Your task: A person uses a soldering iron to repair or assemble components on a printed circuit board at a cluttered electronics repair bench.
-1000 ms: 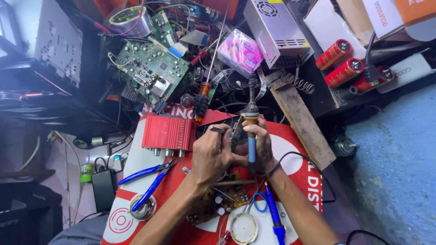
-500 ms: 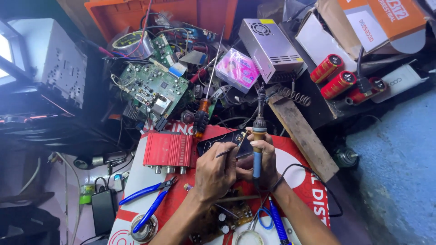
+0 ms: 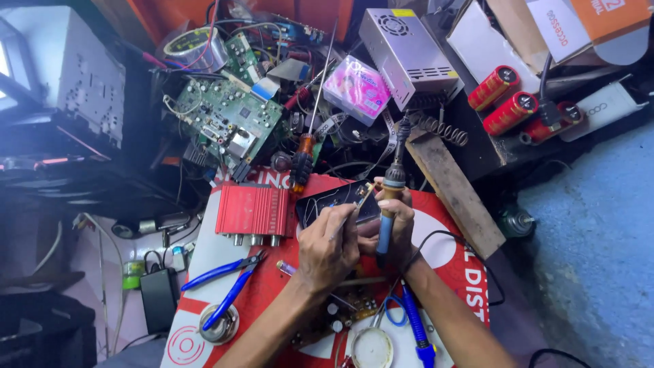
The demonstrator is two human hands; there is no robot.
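On red printed mat [image 3: 470, 286], cluttered repair bench: right hand [image 3: 395, 221] clenching soldering iron [image 3: 387, 204], blue-orange handle, tip pointing up-away. Left hand [image 3: 328, 247] pinching thin solder wire [image 3: 357, 204] over dark flat board [image 3: 327, 201], touching both hands. Red finned metal amplifier box [image 3: 251, 211] sitting just left. Blue-handled pliers [image 3: 225, 286] lying nearer. Green circuit board [image 3: 228, 126], orange-handled screwdriver [image 3: 306, 153], grey perforated metal power supply [image 3: 409, 54], red cylinder capacitors [image 3: 507, 102] crowding behind.

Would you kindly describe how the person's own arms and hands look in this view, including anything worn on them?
Both forearms are bare, with no sleeves in view. The left hand and the right hand wear no gloves, and no rings, watch or bands can be made out. The fingers look slim; finer details are too small to tell.
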